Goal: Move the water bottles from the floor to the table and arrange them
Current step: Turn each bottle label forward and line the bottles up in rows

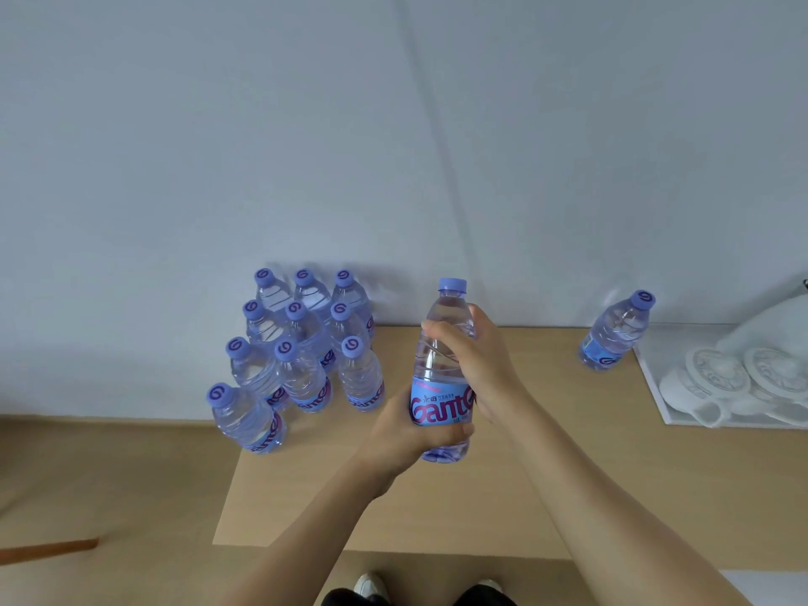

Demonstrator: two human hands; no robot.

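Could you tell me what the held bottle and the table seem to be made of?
Held bottle: clear glossy plastic, probably; water shows through, with a printed blue label and matte cap. Table: pale wood or wood-look laminate, smooth and matte; no grain is visible.

A single head-worn view looks forward and steeply down from standing height, wide-angled so straight edges bow. It faces a pale wall (393,146), with the table (503,496) close beneath and the floor (109,474) to the left. The wearer's own shoes (371,588) show at the bottom edge (nearly underfoot). Both forearms reach in from below, close to the lens.
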